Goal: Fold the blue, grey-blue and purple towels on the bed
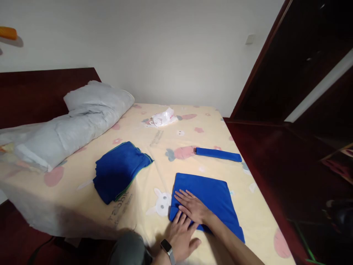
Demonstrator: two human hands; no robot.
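Note:
A blue towel [212, 197] lies spread flat on the bed near the front edge. My right hand [193, 207] rests flat on its left part, fingers stretched out. My left hand [180, 233], with a watch on the wrist, lies open just below it, its fingers reaching the towel's near left corner. A stack of folded blue towels [118, 170] sits to the left. A rolled blue towel [218, 154] lies farther back on the right.
The bed has a cream sheet [154, 147] with a rabbit pattern. A grey pillow and duvet [77, 121] lie at the left. A crumpled white plastic bag [162, 117] sits near the wall. Dark wooden furniture [303, 73] stands at the right.

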